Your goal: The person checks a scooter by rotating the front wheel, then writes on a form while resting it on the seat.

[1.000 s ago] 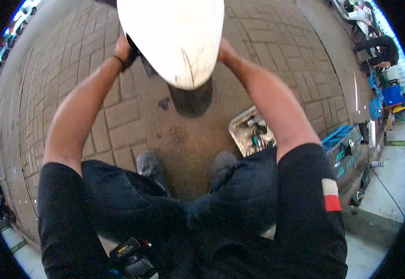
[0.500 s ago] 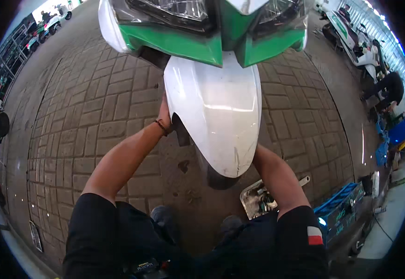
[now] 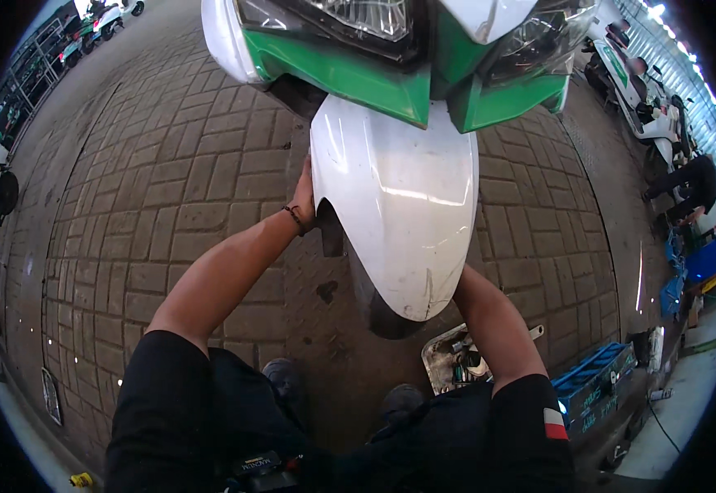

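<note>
A white front fender (image 3: 395,197) points toward me over the front tyre (image 3: 391,324) of a green and white scooter or motorcycle. My left hand (image 3: 303,195), with a dark bracelet at the wrist, is against the fender's left side. Its fingers go behind the edge and are hidden, so its grip does not show. My right forearm (image 3: 497,324) reaches in under the right side of the fender. The right hand itself is covered by the fender and tyre. Above hangs the green front panel (image 3: 358,78) with a headlight (image 3: 366,18).
By my right leg lies a tray (image 3: 436,357) of small tools and parts. Farther right stands a blue crate (image 3: 596,374). At the far right a person (image 3: 690,185) bends beside another white vehicle (image 3: 633,103). Paving bricks (image 3: 177,214) cover the floor.
The fender, front panel and headlight now appear slightly farther right and lower in the view. My left hand has shifted right with them. Both arms keep nearly the same pose against the wheel area.
</note>
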A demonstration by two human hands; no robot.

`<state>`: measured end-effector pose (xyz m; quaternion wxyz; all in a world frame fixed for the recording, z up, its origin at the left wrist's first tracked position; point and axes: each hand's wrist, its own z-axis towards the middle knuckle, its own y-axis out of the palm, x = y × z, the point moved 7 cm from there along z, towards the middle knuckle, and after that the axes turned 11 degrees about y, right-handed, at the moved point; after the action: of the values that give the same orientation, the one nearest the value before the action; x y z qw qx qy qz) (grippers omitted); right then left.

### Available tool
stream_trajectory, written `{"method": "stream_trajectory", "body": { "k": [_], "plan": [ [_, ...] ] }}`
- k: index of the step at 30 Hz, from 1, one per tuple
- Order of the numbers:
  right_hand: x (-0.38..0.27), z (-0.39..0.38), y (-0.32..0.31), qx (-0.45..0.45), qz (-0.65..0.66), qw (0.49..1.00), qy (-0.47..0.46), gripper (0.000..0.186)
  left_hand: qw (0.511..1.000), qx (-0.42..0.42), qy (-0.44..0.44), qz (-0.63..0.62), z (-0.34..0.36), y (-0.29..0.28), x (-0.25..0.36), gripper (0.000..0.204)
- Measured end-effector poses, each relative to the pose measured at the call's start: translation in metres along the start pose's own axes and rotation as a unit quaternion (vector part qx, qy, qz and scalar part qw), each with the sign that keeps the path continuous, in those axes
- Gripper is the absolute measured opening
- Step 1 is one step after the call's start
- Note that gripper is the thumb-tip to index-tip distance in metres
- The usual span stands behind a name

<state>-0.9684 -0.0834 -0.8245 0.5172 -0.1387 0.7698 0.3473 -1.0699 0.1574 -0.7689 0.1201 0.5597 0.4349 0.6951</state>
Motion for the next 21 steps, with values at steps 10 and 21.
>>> {"method": "stream_trajectory", "body": {
  "k": [10,21],
  "plan": [
    [-0.005,0.005,0.012,-0.035,0.095,0.995,-0.005,0.045,0.996,-0.091,-0.002,-0.014,0.003,-0.009,0.007,0.058],
    [0.018,-0.092,-0.035,-0.020,-0.390,0.897,0.207,0.052,0.850,-0.085,-0.097,0.511,-0.122,0.029,0.045,0.048]
  ]
}}
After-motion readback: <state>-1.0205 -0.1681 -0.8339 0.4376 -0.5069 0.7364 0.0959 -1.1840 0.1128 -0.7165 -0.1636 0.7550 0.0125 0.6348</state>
